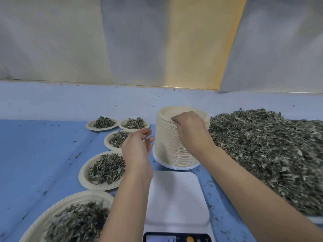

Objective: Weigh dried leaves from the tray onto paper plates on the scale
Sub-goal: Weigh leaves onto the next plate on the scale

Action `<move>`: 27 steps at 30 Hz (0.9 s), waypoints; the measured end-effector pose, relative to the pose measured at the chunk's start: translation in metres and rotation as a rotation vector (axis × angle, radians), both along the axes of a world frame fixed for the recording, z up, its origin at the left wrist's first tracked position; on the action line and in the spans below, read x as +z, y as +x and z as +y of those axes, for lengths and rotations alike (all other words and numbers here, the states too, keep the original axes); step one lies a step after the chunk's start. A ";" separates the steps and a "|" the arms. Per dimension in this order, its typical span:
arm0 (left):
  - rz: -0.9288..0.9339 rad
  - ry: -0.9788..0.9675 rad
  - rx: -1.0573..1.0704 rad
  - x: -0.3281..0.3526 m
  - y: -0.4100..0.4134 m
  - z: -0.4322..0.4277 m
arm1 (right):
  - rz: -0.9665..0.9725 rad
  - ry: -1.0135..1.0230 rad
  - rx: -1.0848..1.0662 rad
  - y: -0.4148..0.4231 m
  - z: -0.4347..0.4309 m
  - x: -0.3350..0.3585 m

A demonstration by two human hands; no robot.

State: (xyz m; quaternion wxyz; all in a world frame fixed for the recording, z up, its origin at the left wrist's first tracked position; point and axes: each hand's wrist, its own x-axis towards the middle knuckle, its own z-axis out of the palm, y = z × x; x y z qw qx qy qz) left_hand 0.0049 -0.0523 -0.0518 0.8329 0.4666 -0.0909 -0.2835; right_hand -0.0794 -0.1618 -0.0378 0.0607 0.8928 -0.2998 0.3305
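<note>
- While no brand or label is showing anywhere on the left, five filled plates (83, 173) are sitting in a curved row on the smooth blue table (35, 154), running from the near corner to the far side.
- Each of these round, cream plates is showing a ribbed, fluted rim and is carrying a loose mound of crinkled grey-green leaf.
- Small dark crumbs are lying scattered over the table's surface.
- The left hand (138, 147) is hovering just beside the left wall of the stack, with its fingers loosely curled and parted, gripping nothing.
- The stack of paper plates (167, 145) is standing upright behind the scale, its side reading as many thin cream layers over a white base.
- The right hand (190, 131) is resting on the stack's top near edge, with its fingertips bent down and pinching the rim of the uppermost plate.
- The scale (176, 194) is sitting between the two forearms, its white, square, round-cornered platform bearing no plate.
- Its dark front panel is showing a pale display (160, 239) and an orange button (189, 239); the small marks beside the button are being cut by the frame edge, so I cannot read them.
- The dried leaves (262, 154) are lying in a wide, shaggy heap on the right, just beside the stack and right forearm.
- A white edge of the tray (314, 220) is peeking out under the heap's near side.
</note>
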 end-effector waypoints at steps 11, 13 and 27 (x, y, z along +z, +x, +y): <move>-0.133 -0.029 -0.061 0.002 -0.001 0.003 | -0.256 -0.246 0.389 -0.005 0.052 -0.019; -0.219 0.035 -0.001 0.001 0.001 0.006 | -0.228 -0.227 0.386 -0.009 0.057 -0.024; -0.708 0.470 -0.282 0.009 -0.001 0.043 | -0.836 0.614 -0.083 -0.077 0.048 -0.012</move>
